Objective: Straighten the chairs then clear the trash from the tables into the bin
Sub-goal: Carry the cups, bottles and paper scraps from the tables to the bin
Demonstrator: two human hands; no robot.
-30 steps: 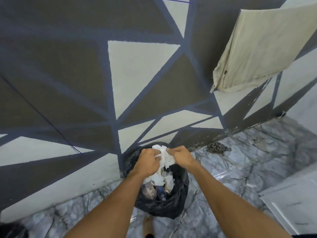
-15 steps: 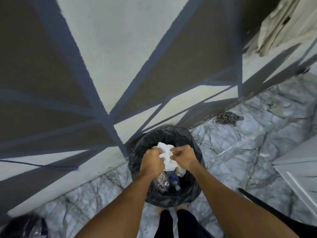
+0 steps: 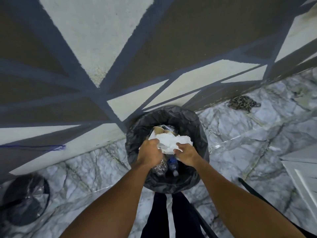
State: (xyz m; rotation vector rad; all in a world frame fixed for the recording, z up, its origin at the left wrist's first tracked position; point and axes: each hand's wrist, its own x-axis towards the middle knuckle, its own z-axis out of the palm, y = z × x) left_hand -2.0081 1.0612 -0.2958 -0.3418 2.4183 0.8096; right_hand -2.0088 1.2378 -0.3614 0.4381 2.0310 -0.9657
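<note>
A round bin with a black liner [image 3: 187, 117] stands on the marble floor against the painted wall. Both my hands are over its mouth. A crumpled white paper wad [image 3: 169, 143] lies between them, low in the opening. My left hand [image 3: 151, 152] curls round its left edge. My right hand [image 3: 186, 152] pinches its right edge between thumb and fingers. Below the hands, inside the bin, lie a blue-capped bottle [image 3: 172, 166] and a crushed clear bottle [image 3: 160, 167]. Brown paper cups [image 3: 158, 130] show behind the wad.
A second dark bin [image 3: 25, 201] sits at the lower left. A heap of chain [image 3: 243, 103] lies by the wall at right. A white panel [image 3: 301, 170] and a black rod [image 3: 248, 188] are at the right. My legs stand just behind the bin.
My head has tilted further down over the bin. My hands have sunk into the bin's mouth and moved apart, and the white paper now spreads wider between them.
</note>
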